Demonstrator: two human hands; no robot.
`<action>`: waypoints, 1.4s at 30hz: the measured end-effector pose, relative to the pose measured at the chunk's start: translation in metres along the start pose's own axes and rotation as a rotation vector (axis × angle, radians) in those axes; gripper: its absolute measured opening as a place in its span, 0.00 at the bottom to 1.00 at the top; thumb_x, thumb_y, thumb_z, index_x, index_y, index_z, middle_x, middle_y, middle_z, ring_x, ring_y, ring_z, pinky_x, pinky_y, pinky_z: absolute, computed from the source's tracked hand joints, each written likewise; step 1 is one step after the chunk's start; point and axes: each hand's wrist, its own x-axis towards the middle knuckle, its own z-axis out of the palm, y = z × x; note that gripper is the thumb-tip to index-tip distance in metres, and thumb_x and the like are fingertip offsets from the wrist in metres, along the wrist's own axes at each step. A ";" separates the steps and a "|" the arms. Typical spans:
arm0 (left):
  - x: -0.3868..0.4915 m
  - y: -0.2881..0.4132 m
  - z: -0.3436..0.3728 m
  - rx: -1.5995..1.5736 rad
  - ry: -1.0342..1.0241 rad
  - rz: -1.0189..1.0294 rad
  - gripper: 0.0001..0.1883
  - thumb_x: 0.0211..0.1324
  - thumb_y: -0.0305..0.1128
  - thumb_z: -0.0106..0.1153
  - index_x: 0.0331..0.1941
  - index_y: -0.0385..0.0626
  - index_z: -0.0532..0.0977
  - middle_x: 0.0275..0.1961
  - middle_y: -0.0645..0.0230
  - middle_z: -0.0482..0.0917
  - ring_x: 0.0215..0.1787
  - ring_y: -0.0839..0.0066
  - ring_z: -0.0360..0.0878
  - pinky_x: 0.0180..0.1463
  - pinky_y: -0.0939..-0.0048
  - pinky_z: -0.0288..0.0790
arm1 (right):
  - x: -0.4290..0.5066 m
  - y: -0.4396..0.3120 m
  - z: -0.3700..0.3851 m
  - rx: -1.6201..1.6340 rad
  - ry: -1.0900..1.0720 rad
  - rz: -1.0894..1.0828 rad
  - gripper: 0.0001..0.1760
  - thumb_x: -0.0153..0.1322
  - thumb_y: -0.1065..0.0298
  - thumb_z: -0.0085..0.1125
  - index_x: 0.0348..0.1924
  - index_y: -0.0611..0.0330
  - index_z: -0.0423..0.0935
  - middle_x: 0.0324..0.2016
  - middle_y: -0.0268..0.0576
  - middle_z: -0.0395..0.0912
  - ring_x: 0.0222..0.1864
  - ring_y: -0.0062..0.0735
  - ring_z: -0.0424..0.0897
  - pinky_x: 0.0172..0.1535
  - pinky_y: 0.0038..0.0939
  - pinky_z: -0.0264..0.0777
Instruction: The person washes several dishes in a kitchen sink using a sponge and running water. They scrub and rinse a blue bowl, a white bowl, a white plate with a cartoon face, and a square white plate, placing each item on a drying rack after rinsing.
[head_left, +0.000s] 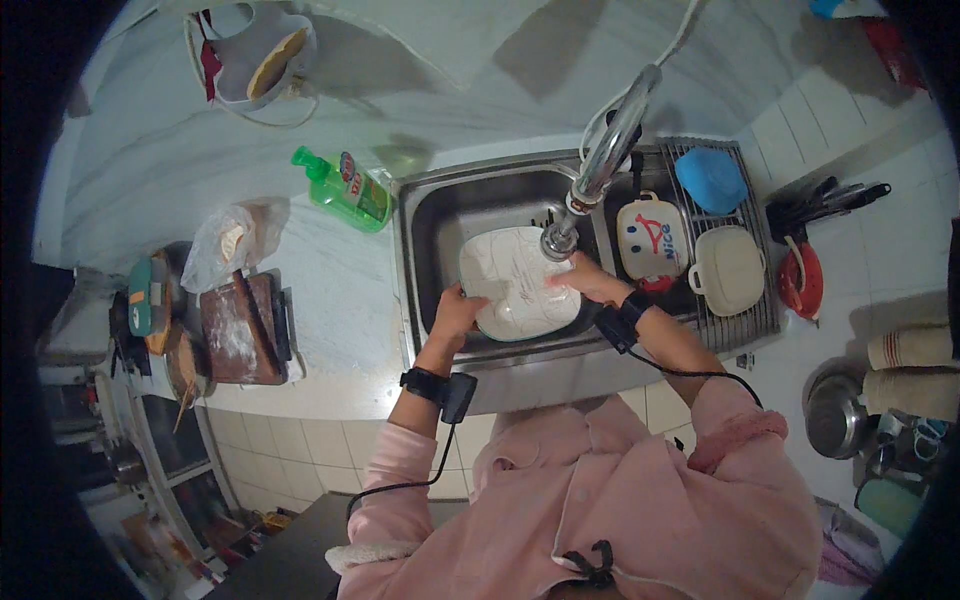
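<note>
Both hands grip a white oval plate (517, 289) with a thin green rim and grey printed lettering, held over the large basin of a stainless steel sink (442, 225). My left hand (456, 313) has its thumb over the lower left edge, the fingers hidden underneath. At the right edge, my right hand (586, 279) lays its thumb on the plate's face. Directly above the plate's upper right part is the spout of a chrome faucet (559, 241). Its surface looks wet, though the water stream is hard to make out.
Left of the sink stands a green dish soap bottle (349, 191). Farther left lie a plastic bag (229, 244) and a floury board (238, 330) with a rolling pin (255, 319). A printed white dish (652, 238), a blue bowl (711, 180) and a cream dish (727, 270) occupy the right side.
</note>
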 end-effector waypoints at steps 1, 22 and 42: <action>0.001 0.002 0.000 -0.029 -0.024 -0.067 0.24 0.50 0.25 0.61 0.53 0.34 0.70 0.42 0.59 0.81 0.38 0.68 0.83 0.35 0.68 0.77 | 0.000 0.004 -0.003 -0.009 -0.021 0.099 0.25 0.69 0.63 0.60 0.57 0.66 0.69 0.49 0.47 0.77 0.49 0.37 0.75 0.52 0.34 0.68; -0.010 -0.017 0.053 0.752 -0.068 0.503 0.19 0.53 0.41 0.67 0.45 0.40 0.79 0.40 0.57 0.84 0.40 0.66 0.83 0.47 0.66 0.73 | -0.041 -0.070 -0.022 0.592 -0.139 0.440 0.27 0.73 0.53 0.51 0.60 0.55 0.59 0.52 0.50 0.69 0.45 0.46 0.79 0.49 0.48 0.78; 0.027 -0.048 0.040 -0.787 -0.332 -0.011 0.18 0.62 0.30 0.58 0.55 0.39 0.70 0.56 0.60 0.77 0.57 0.68 0.75 0.60 0.61 0.70 | -0.041 -0.036 -0.032 0.231 0.092 0.229 0.49 0.56 0.57 0.77 0.63 0.65 0.58 0.53 0.48 0.71 0.55 0.36 0.72 0.56 0.32 0.67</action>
